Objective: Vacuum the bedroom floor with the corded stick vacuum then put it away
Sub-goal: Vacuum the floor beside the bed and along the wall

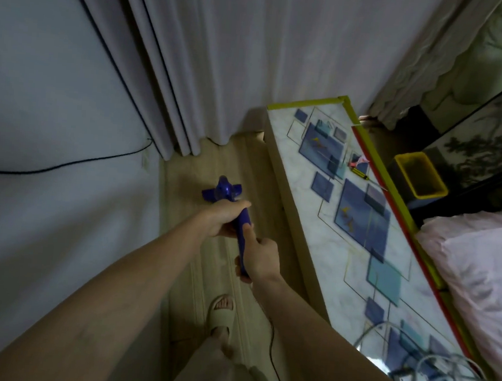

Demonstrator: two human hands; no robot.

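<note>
Vacuum (242,228), one only and deep blue, is held upright over the narrow strip of wooden floor (185,167) between the pale wall and a long surface (318,195). Its handle is gripped by two hands: the left hand (222,219) is wrapped around the upper part of the shaft with fingers closed, and the right hand (261,258) is closed around the handle just below it, thumb laid along the shaft. The blue head (221,189) is seen near the floor beyond the left hand, close to the foot of the curtains (224,53); most of the shaft is hidden behind the hands, and whether the head touches the floor cannot be told. One thin black cord (274,369) is seen trailing down past the right forearm, and another dark cord (65,165) runs along the wall on the left. One foot in a pale slipper (219,311) is planted on the floor below the hands. The surface is covered with a sheet patterned in blue squares and edged with yellow and red trim. On it lie one small yellow-and-black tool (361,172), hard to make out, and a tangle of grey cables (439,373), cut off at the lower edge. Beyond the surface, one yellow bin (420,175) and pink bedding (478,268) are partly seen.
</note>
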